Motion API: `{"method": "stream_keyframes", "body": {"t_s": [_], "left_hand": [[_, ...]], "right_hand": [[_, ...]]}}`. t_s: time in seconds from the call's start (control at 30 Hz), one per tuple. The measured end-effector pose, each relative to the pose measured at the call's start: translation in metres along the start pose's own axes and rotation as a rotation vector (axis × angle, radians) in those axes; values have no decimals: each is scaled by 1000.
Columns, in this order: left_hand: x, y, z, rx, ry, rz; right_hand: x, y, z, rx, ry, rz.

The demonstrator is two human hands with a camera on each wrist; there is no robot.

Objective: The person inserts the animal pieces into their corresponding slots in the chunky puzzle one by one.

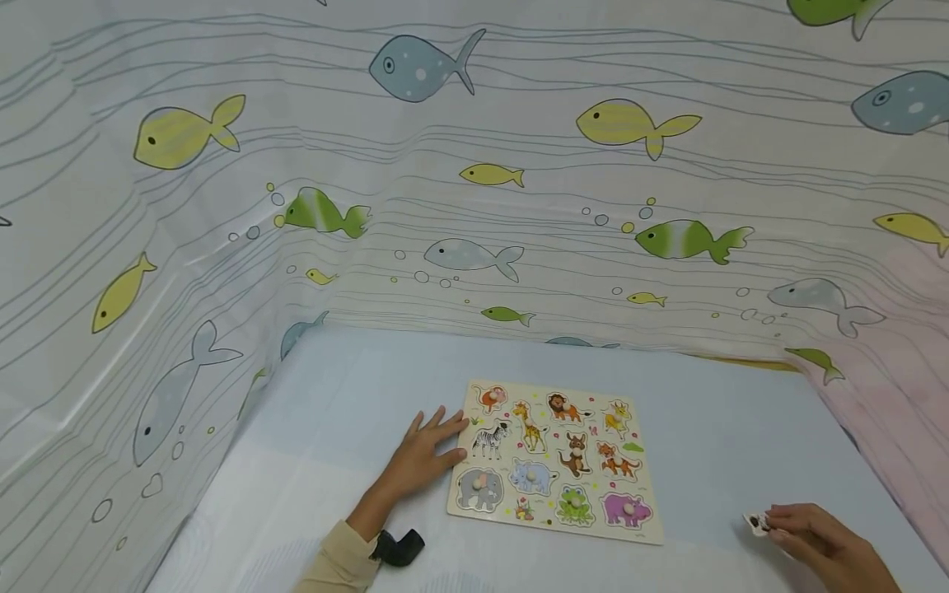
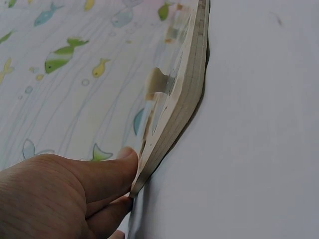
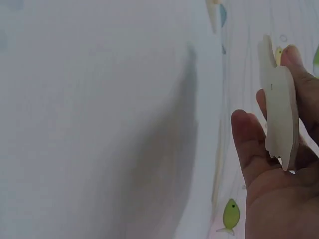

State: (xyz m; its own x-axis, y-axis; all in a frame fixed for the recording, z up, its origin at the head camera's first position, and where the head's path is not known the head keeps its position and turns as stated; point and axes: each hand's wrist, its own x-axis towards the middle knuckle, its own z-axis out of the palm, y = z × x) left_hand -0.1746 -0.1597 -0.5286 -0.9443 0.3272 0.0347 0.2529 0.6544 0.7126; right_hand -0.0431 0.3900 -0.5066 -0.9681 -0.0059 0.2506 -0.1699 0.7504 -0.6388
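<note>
A wooden peg puzzle board (image 1: 552, 461) with animal pictures lies flat on the table. My left hand (image 1: 418, 457) is at its left edge in the head view, fingers spread and fairly straight. In the left wrist view, the thumb (image 2: 128, 154) and a finger touch the board's edge (image 2: 174, 112), where a round knob stands up from the face. Off to the right, my right hand (image 1: 830, 539) pinches a small wooden puzzle piece (image 1: 756, 525) with black and white markings. The right wrist view shows its plain pale back (image 3: 280, 112); the animal on it cannot be made out.
A pale sheet covers the table (image 1: 356, 395). Fish-patterned cloth walls (image 1: 415, 206) rise behind and at both sides. A black strap piece (image 1: 400, 548) is at the left wrist, by a beige sleeve (image 1: 341, 560). The right hand has table surface between it and the board.
</note>
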Motion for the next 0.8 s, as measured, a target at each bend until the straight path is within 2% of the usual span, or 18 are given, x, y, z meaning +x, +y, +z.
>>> {"method": "stream_keyframes", "body": {"t_s": [0.1,0.4,0.57,0.67,0.8], "left_hand": [[1,0,0,1,0,-2],[3,2,-2,-4,-2,-1],[2,3,-3,-6,1,-4],[1,3,-2,1,-2,-5],[1,3,-1,3,-2,-6]], "right_hand": [[8,-8,3,48,-82,52],[29,-25,17,80,-199,-14],[38,-35,22,221,-281,-9],[42,-39,28,309,-305,-62],[48,-44,40,325,-290,-158]]}}
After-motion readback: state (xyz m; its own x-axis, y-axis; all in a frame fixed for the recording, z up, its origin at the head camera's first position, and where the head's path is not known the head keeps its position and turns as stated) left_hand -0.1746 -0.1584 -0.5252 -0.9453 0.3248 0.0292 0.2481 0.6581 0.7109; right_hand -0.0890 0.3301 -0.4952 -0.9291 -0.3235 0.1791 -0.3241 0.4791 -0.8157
